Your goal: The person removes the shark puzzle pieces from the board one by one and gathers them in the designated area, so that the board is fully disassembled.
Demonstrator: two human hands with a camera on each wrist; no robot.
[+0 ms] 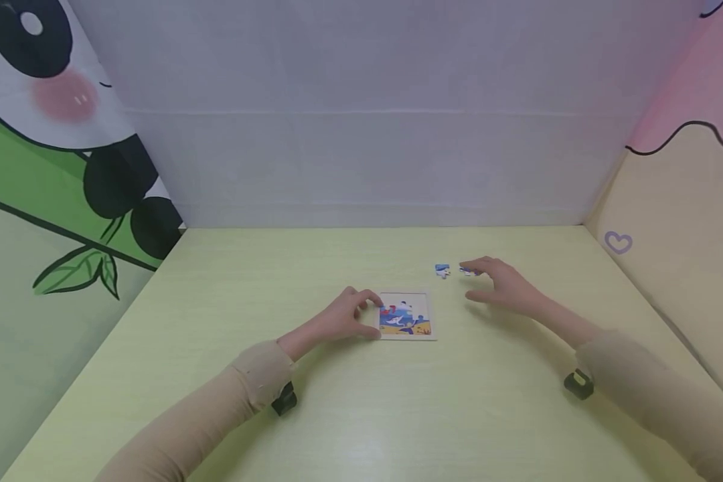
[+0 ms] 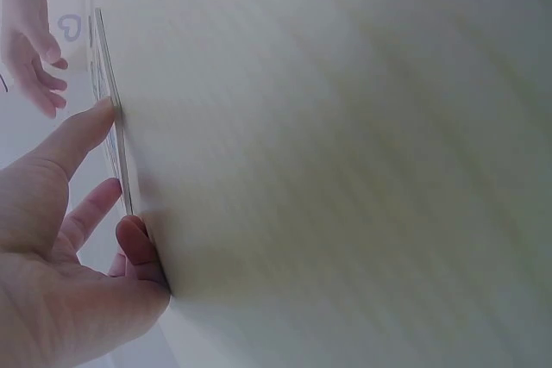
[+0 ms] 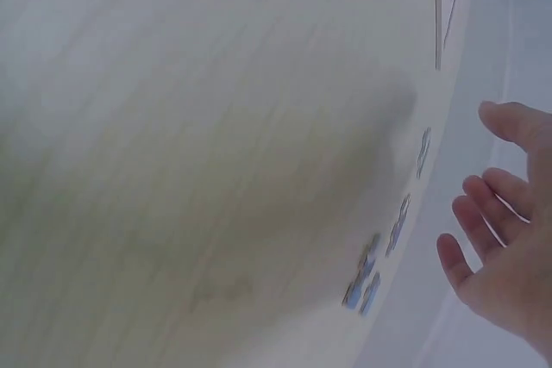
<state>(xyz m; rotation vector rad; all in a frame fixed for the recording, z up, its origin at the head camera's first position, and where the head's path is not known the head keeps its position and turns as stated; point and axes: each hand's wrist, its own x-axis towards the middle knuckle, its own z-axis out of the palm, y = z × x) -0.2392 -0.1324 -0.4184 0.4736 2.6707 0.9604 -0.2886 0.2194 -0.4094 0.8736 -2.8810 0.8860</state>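
A small square jigsaw puzzle board (image 1: 406, 339) lies flat on the table, its sea picture partly filled, with bare backing along the top. My left hand (image 1: 345, 316) holds its left side, thumb at the near corner and index finger farther up; other fingers curl beside the edge in the left wrist view. Beyond the board to the right, a loose puzzle piece (image 1: 442, 270) lies on the tabletop. Over more pieces (image 3: 398, 223), my right hand (image 1: 506, 288) hovers with thumb and fingers spread and nothing between them. Its fingers partly cover these pieces in the head view.
The pale wooden table (image 1: 217, 281) ends at a plain grey-white back wall (image 1: 361, 167). A panda-printed panel (image 1: 66, 167) stands at the left, and a pink and cream panel (image 1: 687, 221) at the right.
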